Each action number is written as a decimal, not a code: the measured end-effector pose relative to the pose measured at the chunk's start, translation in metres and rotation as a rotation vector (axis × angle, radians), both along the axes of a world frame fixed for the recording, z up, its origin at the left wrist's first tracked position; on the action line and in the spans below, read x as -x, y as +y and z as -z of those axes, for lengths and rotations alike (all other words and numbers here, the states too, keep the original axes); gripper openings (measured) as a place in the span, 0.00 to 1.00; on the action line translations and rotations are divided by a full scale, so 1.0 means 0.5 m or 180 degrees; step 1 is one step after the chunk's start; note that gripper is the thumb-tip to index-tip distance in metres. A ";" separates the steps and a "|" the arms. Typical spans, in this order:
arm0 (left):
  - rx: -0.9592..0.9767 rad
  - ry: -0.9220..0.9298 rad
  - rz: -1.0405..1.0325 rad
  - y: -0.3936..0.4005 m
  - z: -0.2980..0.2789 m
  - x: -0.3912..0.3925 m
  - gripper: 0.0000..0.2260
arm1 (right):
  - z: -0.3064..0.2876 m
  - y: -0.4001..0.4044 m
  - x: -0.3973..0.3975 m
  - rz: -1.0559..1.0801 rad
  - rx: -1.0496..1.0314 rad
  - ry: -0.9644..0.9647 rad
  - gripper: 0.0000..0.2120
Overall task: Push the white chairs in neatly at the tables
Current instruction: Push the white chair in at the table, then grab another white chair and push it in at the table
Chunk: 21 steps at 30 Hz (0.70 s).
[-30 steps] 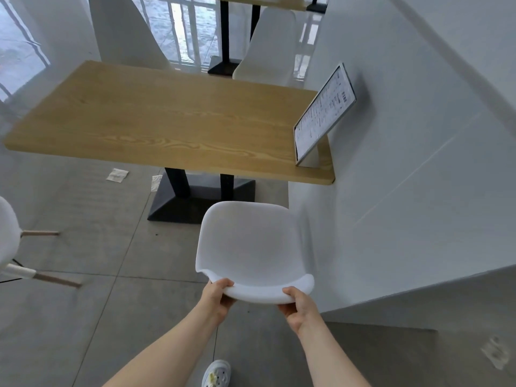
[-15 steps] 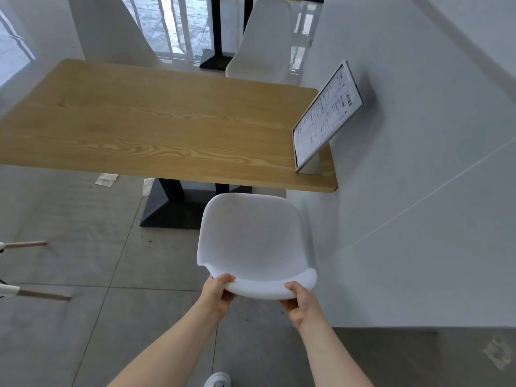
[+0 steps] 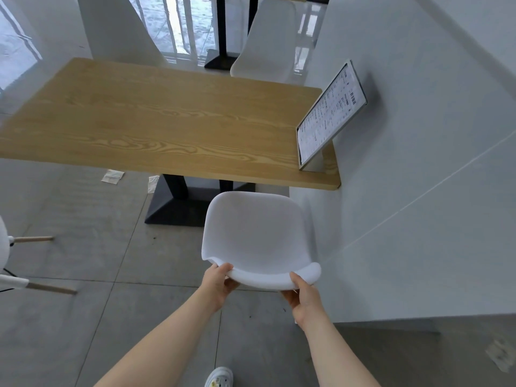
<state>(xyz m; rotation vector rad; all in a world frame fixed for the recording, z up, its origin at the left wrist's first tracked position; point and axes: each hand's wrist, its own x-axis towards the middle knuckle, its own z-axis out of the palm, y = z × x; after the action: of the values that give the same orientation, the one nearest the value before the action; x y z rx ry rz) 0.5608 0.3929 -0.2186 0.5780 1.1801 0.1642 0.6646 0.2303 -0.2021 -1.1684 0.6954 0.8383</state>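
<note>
A white chair [image 3: 255, 233] stands in front of me, its seat facing the wooden table [image 3: 167, 127]. The seat's front edge sits just short of the table's near edge, close to the white wall on the right. My left hand [image 3: 219, 280] grips the left end of the backrest's top rim. My right hand [image 3: 303, 297] grips the right end of the same rim. The chair's legs are hidden under the seat.
A framed menu card [image 3: 329, 115] leans against the wall [image 3: 418, 163] on the table's right end. The black table base [image 3: 178, 205] stands under the table. Another white chair [image 3: 5, 247] with wooden legs is at the left edge. Paper scraps [image 3: 111, 175] lie on the floor. More white chairs [image 3: 268, 43] stand beyond the table.
The chair has slid forward toward the table, its seat front now close to the table's near edge. Both hands stayed on the backrest rim.
</note>
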 end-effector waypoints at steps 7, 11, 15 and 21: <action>-0.0205 0.0230 -0.0363 -0.020 -0.075 0.110 0.05 | -0.011 0.024 0.113 -0.0447 -0.0438 0.0127 0.10; -0.0393 0.0246 -0.0537 -0.039 -0.114 0.241 0.08 | -0.059 0.058 0.207 -0.1115 -0.0337 0.0160 0.04; -0.0671 0.0511 -0.0737 -0.032 -0.166 0.409 0.09 | -0.085 0.085 0.313 -0.1665 -0.0199 0.0063 0.09; -0.0882 0.0594 -0.1217 -0.009 -0.232 0.681 0.11 | -0.114 0.118 0.497 -0.2001 -0.0129 0.0191 0.08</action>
<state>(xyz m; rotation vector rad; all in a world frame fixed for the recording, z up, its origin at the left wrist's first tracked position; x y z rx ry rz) 0.2205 0.3884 -0.1028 0.6133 1.4549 0.6179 0.4163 0.2893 -0.1449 -1.3492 0.3493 1.4086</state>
